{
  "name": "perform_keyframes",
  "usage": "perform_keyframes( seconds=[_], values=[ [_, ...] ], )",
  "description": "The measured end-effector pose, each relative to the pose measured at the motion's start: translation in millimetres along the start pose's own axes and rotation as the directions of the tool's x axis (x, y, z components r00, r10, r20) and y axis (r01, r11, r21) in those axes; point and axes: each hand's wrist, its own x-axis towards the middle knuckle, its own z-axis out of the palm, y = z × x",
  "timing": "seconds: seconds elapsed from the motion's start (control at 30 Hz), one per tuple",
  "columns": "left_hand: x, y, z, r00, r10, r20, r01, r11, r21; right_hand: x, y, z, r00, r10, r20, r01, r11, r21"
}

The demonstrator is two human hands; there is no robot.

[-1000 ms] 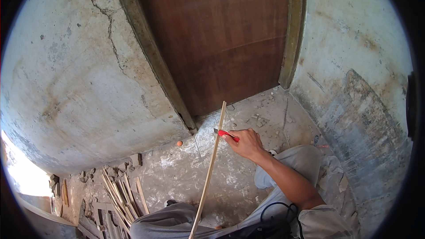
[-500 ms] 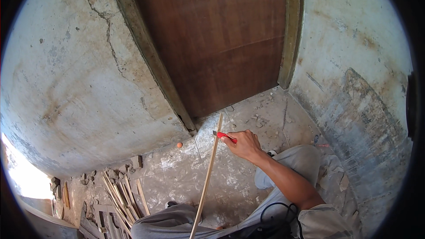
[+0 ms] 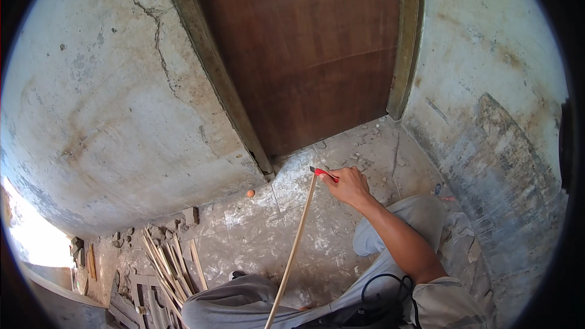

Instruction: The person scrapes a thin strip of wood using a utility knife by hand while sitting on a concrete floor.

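My right hand (image 3: 350,186) is closed round a red utility knife (image 3: 326,175), its dark blade out and lying at the far end of a thin wooden strip (image 3: 295,247). The strip slants from there down toward me and leaves the picture at the lower edge, between my legs. Whatever supports its near end is out of sight. My left hand does not show.
Several loose wooden strips (image 3: 167,268) lie on the floor left of my knee, beside grey slatted pieces (image 3: 146,298). A small orange ball (image 3: 250,194) rests near the left wall. Rubble (image 3: 191,215) lines that wall. Ahead stands a brown door (image 3: 304,55).
My right hand and the knife have moved away from me along the strip, up to its far tip. The view has shifted slightly.
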Motion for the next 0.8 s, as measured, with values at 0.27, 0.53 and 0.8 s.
perform_keyframes(
  seconds=[0.27, 0.53, 0.8],
  values=[
    [-9.8, -30.8, 0.4, 0.994, 0.018, -0.105, -0.020, 1.000, -0.018, 20.5, 32.1, 1.8, 0.987, 0.073, -0.141, -0.090, 0.988, -0.122],
    [18.5, 2.3, 10.4, 0.899, 0.374, -0.227, -0.365, 0.927, 0.082, -2.7, 12.2, 27.9, 0.959, 0.204, 0.196, -0.272, 0.854, 0.443],
    [68.4, 73.1, -14.8, 0.999, 0.007, -0.053, -0.032, 0.871, -0.489, -21.4, -6.9, 13.4, 0.978, -0.209, -0.005, 0.206, 0.964, -0.168]
  ],
)
